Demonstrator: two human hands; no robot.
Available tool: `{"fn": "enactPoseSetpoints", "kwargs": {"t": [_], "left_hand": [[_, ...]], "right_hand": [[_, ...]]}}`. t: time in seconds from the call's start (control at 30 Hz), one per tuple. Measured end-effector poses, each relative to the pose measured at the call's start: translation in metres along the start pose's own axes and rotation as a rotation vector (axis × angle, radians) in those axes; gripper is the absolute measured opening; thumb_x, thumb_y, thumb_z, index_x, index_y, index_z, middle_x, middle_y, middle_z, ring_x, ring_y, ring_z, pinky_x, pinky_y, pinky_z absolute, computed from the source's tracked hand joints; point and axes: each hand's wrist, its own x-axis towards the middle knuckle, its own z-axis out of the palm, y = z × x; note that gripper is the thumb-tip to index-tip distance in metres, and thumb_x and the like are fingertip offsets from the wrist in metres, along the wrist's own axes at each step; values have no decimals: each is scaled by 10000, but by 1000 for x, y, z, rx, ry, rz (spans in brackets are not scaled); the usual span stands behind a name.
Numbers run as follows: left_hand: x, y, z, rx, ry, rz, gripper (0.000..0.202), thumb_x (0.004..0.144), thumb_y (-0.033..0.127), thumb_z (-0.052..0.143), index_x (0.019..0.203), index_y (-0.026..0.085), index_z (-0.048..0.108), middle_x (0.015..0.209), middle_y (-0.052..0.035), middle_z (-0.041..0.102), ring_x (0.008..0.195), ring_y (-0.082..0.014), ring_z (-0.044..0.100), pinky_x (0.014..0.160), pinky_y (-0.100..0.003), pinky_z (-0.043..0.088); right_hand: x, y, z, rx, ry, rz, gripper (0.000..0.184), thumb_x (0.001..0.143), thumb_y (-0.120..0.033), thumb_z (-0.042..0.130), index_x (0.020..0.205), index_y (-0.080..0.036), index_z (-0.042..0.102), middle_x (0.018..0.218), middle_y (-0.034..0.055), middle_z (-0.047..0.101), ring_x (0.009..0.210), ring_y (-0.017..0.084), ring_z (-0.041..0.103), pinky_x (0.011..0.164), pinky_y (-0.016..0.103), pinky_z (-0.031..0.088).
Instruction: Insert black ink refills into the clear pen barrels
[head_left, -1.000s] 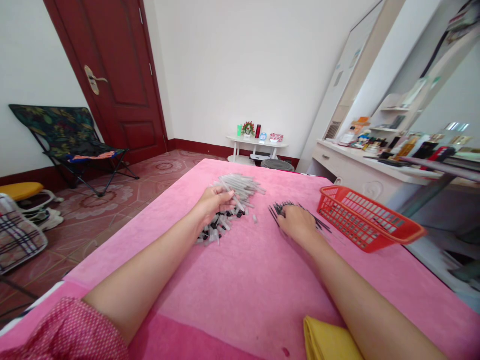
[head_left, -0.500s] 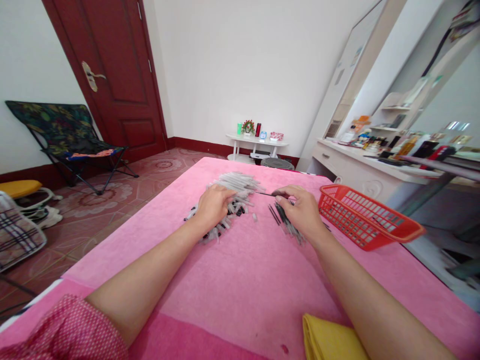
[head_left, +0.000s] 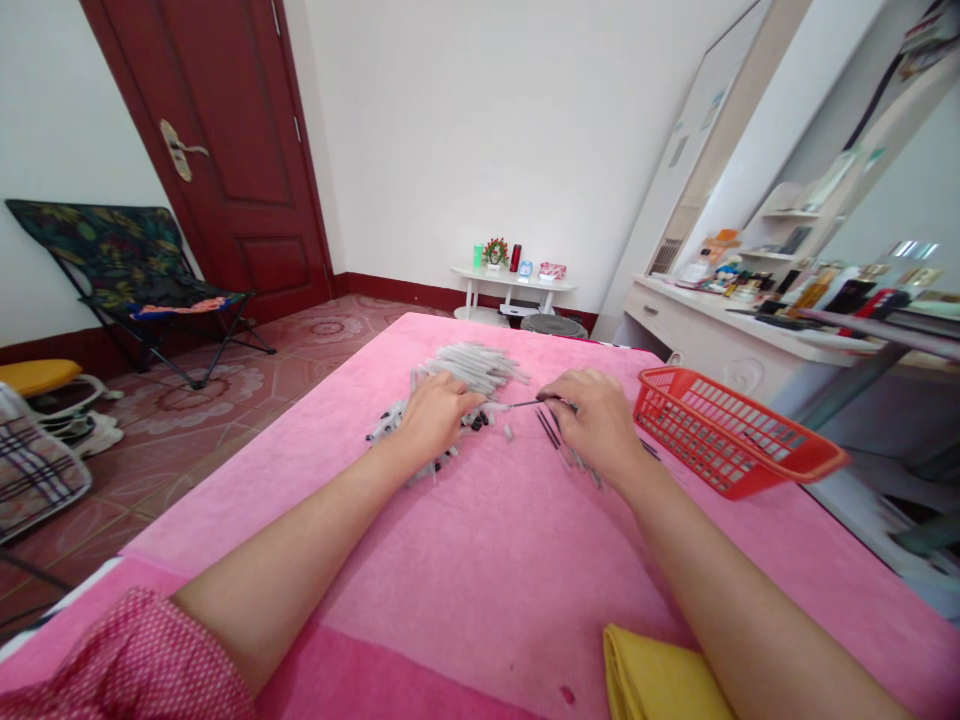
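My left hand [head_left: 437, 412] is closed in a pinch on a small translucent pen cap [head_left: 493, 407], over the left piles. My right hand [head_left: 600, 420] is closed on a thin dark pen refill [head_left: 525, 403], whose tip points left at the cap; whether they touch I cannot tell. Behind my left hand lies a pile of clear pen barrels [head_left: 476, 365]. Small clear and black caps [head_left: 386, 420] lie partly hidden under that hand. More dark refills [head_left: 550, 428] lie beneath my right hand. One loose clear cap [head_left: 508, 432] rests between the hands.
A red plastic basket [head_left: 735, 430] stands at the right edge of the pink cloth [head_left: 465, 560] covering the table. Near the front right lies a folded yellow cloth [head_left: 660, 675]. Farther right is a dresser [head_left: 675, 310] with bottles.
My right hand has turned and moved slightly, bringing the refill lower. My left hand has shifted a little right, and a cap now shows at its fingertips.
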Motion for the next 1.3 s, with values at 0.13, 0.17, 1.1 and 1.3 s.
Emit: {"fn": "enactPoseSetpoints", "kwargs": {"t": [0.13,0.17,1.1,1.3], "left_hand": [[-1,2,1,-42,-17,14,357,725,100,461,955,253,687,689,-82,592,797,-252,503,711,-357,351],[-1,2,1,-50,-16,5,352,736,111,458,966,251,684,697,-83,598,796,-249,506,709,-356,354],[-3,-9,21,-688,340,-504,281,782,191,441,961,146,653,740,-21,633,715,-164,575,657,-256,433],[-5,-9,21,-528,289,-376,254,792,151,448,926,164,663,754,-25,651,759,-176,583,704,-282,439]], "right_hand": [[1,-1,0,-3,-17,-6,172,813,-202,513,853,-216,680,872,39,652,879,194,517,789,312,320],[1,-1,1,2,-19,-5,173,814,-200,512,859,-216,678,877,39,652,880,194,518,792,311,321],[-24,-4,72,122,-336,-221,583,719,44,395,1226,-204,542,1303,56,497,1141,178,417,973,331,313],[-24,3,75,143,-284,-148,334,805,-58,446,1030,-196,651,1056,58,608,998,161,511,843,256,385]]}}
